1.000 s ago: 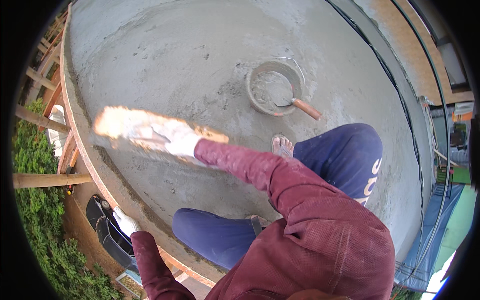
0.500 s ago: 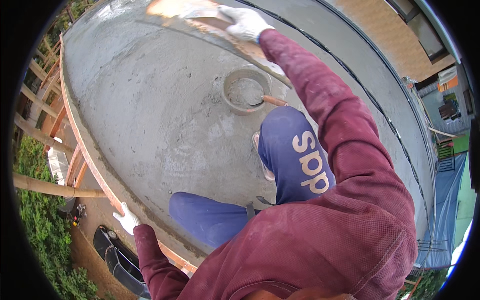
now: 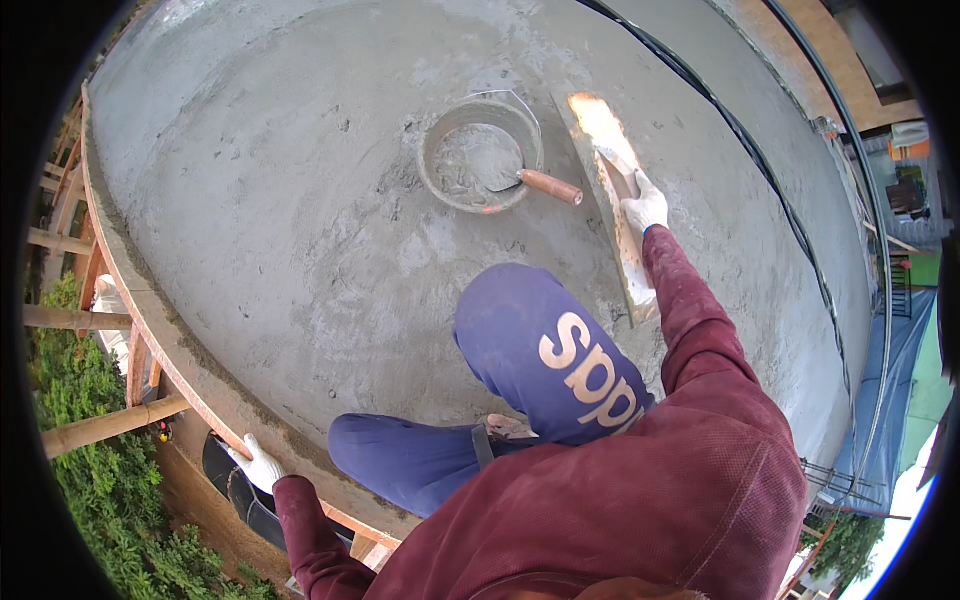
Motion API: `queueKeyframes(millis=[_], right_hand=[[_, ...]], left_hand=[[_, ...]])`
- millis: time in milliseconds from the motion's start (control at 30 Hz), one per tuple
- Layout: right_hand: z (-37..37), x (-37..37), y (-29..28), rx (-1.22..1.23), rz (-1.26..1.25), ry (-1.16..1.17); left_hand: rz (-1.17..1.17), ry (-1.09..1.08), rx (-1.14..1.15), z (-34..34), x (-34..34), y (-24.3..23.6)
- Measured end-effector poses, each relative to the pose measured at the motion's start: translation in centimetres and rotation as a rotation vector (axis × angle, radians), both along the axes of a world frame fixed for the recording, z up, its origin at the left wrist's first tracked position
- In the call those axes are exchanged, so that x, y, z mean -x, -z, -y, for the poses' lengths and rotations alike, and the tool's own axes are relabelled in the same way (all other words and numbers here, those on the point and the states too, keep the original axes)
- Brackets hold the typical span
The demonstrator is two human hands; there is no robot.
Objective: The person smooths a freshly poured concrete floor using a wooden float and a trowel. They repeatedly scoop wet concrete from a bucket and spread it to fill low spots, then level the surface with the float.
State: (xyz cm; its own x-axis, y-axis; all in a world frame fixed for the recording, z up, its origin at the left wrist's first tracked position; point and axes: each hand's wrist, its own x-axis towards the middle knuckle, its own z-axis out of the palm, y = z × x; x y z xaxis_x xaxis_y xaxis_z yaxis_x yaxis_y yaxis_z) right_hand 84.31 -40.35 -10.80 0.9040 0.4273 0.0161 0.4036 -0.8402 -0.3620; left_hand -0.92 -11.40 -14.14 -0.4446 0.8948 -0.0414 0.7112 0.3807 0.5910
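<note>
In a white glove, my right hand [image 3: 646, 206] is closed round the handle of a long wooden float [image 3: 613, 219], which lies on the wet grey concrete [image 3: 300, 250] to the right of a bucket. That round bucket [image 3: 430, 160] holds grey mortar [image 3: 475, 158], its wire handle tipped back. A trowel [image 3: 551, 186] rests with its blade in the mortar and its wooden grip over the bucket's rim. My left hand [image 3: 262, 465], also gloved in white, grips the edge board [image 3: 190, 388] along the slab's left side; its fingertips are partly hidden.
Black cables [image 3: 735, 165] cross above the slab on the right. Past the edge board there is a drop, with bamboo poles [image 3: 110, 427], green shrubs [image 3: 100, 500] and a dark vehicle [image 3: 245, 505] below. A blue tarp [image 3: 890, 400] hangs at far right.
My right hand has swung the float from beyond the bucket round to its right side, closer to my knee. My left hand stays at the edge board. The view has shifted.
</note>
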Motion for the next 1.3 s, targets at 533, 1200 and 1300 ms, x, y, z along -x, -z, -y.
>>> queueKeyframes(millis=[533, 1200, 1300], right_hand=[[-13.6, 18.1, -19.7, 0.221, -0.712, -0.576], [1.5, 14.3, -54.0, 0.194, -0.529, -0.53], [4.7, 13.8, -53.9, 0.107, -0.423, -0.399]], left_hand=[[-0.513, 0.372, 0.313, -2.5, -2.6, -11.7], [0.17, 0.619, 0.824, 1.5, -22.8, -51.4], [0.081, 0.709, 0.778, -0.7, -22.0, -51.6]])
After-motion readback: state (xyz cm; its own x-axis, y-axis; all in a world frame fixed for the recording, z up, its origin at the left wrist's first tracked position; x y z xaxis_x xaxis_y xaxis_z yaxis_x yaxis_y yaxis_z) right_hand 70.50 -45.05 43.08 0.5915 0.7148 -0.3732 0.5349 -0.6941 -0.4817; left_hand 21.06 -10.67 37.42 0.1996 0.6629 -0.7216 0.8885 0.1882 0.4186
